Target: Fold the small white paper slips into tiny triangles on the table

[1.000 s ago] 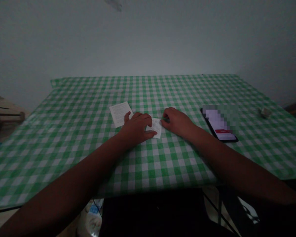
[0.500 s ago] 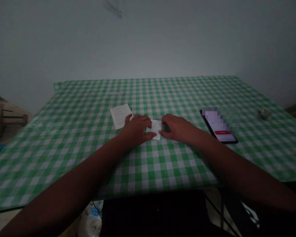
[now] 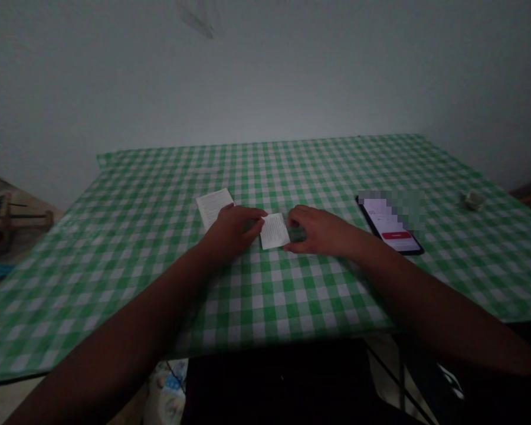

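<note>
A small square of printed white paper (image 3: pixel 275 231) lies on the checked cloth between my two hands. My left hand (image 3: pixel 241 227) pinches its upper left edge, with thumb and index fingertips meeting there. At its right side, my right hand (image 3: pixel 316 230) is curved with thumb and fingers apart. The right thumb tip is by the paper's lower right corner; whether it touches is unclear. A larger printed sheet or booklet (image 3: pixel 212 205) lies behind my left hand, which partly covers it.
The green-and-white checked tablecloth (image 3: pixel 265 307) covers the table. A phone (image 3: pixel 387 223) with its screen lit lies to the right, partly blurred out. A small crumpled object (image 3: pixel 472 201) sits farther right. A plain wall stands behind the table.
My left hand has drawn back left, its fingers closing at the paper's edge. My right hand's fingers have moved off the paper's right edge, so more of the small paper shows.
</note>
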The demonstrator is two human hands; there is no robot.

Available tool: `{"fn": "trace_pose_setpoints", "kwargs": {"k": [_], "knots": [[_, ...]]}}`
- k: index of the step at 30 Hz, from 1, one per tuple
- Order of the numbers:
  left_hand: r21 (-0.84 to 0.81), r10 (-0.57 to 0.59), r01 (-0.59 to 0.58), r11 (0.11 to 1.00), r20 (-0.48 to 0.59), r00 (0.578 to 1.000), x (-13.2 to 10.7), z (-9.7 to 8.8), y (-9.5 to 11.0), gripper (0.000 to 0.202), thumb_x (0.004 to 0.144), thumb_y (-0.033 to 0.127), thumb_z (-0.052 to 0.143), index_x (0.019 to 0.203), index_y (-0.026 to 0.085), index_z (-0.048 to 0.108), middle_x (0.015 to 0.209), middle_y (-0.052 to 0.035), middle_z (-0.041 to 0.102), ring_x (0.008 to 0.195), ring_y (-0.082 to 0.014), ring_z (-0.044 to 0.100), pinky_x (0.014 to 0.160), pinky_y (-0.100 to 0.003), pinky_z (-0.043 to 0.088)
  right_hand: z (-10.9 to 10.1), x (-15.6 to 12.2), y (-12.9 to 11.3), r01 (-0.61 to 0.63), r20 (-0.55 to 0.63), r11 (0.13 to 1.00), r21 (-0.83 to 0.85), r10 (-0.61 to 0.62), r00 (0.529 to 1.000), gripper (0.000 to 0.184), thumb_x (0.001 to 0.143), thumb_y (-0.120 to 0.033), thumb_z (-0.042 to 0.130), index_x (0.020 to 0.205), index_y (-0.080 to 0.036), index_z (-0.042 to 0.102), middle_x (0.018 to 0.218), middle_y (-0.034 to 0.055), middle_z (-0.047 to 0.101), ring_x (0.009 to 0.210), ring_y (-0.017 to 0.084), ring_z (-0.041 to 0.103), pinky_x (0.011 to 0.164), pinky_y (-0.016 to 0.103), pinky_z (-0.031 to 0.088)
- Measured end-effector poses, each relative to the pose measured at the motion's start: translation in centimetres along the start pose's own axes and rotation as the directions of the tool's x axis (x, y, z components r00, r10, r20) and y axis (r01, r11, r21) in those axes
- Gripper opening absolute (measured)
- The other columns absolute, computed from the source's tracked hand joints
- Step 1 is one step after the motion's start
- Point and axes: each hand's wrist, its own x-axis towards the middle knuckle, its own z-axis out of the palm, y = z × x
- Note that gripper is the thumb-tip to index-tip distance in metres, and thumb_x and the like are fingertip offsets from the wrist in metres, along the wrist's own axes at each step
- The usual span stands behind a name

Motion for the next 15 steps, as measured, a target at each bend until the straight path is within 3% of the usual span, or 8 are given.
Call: {"fn": "trace_pose_setpoints", "kwargs": {"k": [3, 8, 12, 15], "knots": [[-0.021, 0.023, -0.024, 0.999, -0.056, 0.998, 0.0, -0.5, -0.1, 0.028, 0.094, 0.032, 0.051, 0.109, 0.021, 0.072, 0.104, -0.0055, 0.077, 0.098, -0.0227, 0.068, 0.099, -0.044, 0.048, -0.1, 0.0, 0.0, 0.017, -0.039, 1.0, -0.002, -0.017, 0.999, 0.038, 0.077, -0.045, 0.076, 0.102, -0.023, 0.057, 0.104, 0.0057, 0.065, 0.093, 0.024, 0.061, 0.078, 0.037, 0.048], [-0.063, 0.099, -0.101, 0.993, -0.044, 0.994, 0.2, -0.6, -0.9, 0.025, 0.091, 0.025, 0.049, 0.103, 0.019, 0.071, 0.102, -0.0059, 0.075, 0.096, -0.0198, 0.068, 0.092, -0.038, 0.053, 0.1, 0.1, -0.1, 0.135, -0.051, 0.99, -0.031, -0.137, 0.989, 0.037, 0.085, -0.039, 0.071, 0.116, -0.021, 0.061, 0.116, 0.0092, 0.064, 0.109, 0.026, 0.058, 0.093, 0.04, 0.046], [-0.009, 0.19, -0.189, 0.982, 0.032, 0.981, 0.2, -0.3, -1.2, 0.025, 0.091, 0.022, 0.051, 0.108, 0.022, 0.07, 0.111, -0.0056, 0.073, 0.107, -0.02, 0.065, 0.1, -0.041, 0.048, 0.6, 0.1, 0.2, 0.185, 0.0, 0.982, -0.039, -0.185, 0.983, 0.036, 0.088, -0.035, 0.069, 0.12, -0.02, 0.065, 0.122, 0.0112, 0.063, 0.113, 0.027, 0.057, 0.097, 0.043, 0.045], [0.061, 0.196, -0.203, 0.977, 0.1, 0.976, -0.1, -0.1, -0.8, 0.024, 0.092, 0.027, 0.056, 0.111, 0.024, 0.07, 0.119, -0.0051, 0.071, 0.115, -0.0222, 0.062, 0.109, -0.046, 0.039, 0.8, 0.1, 0.5, 0.204, 0.032, 0.979, -0.03, -0.203, 0.979, 0.032, 0.087, -0.035, 0.07, 0.117, -0.021, 0.068, 0.12, 0.0099, 0.063, 0.111, 0.027, 0.057, 0.097, 0.043, 0.045]]}}
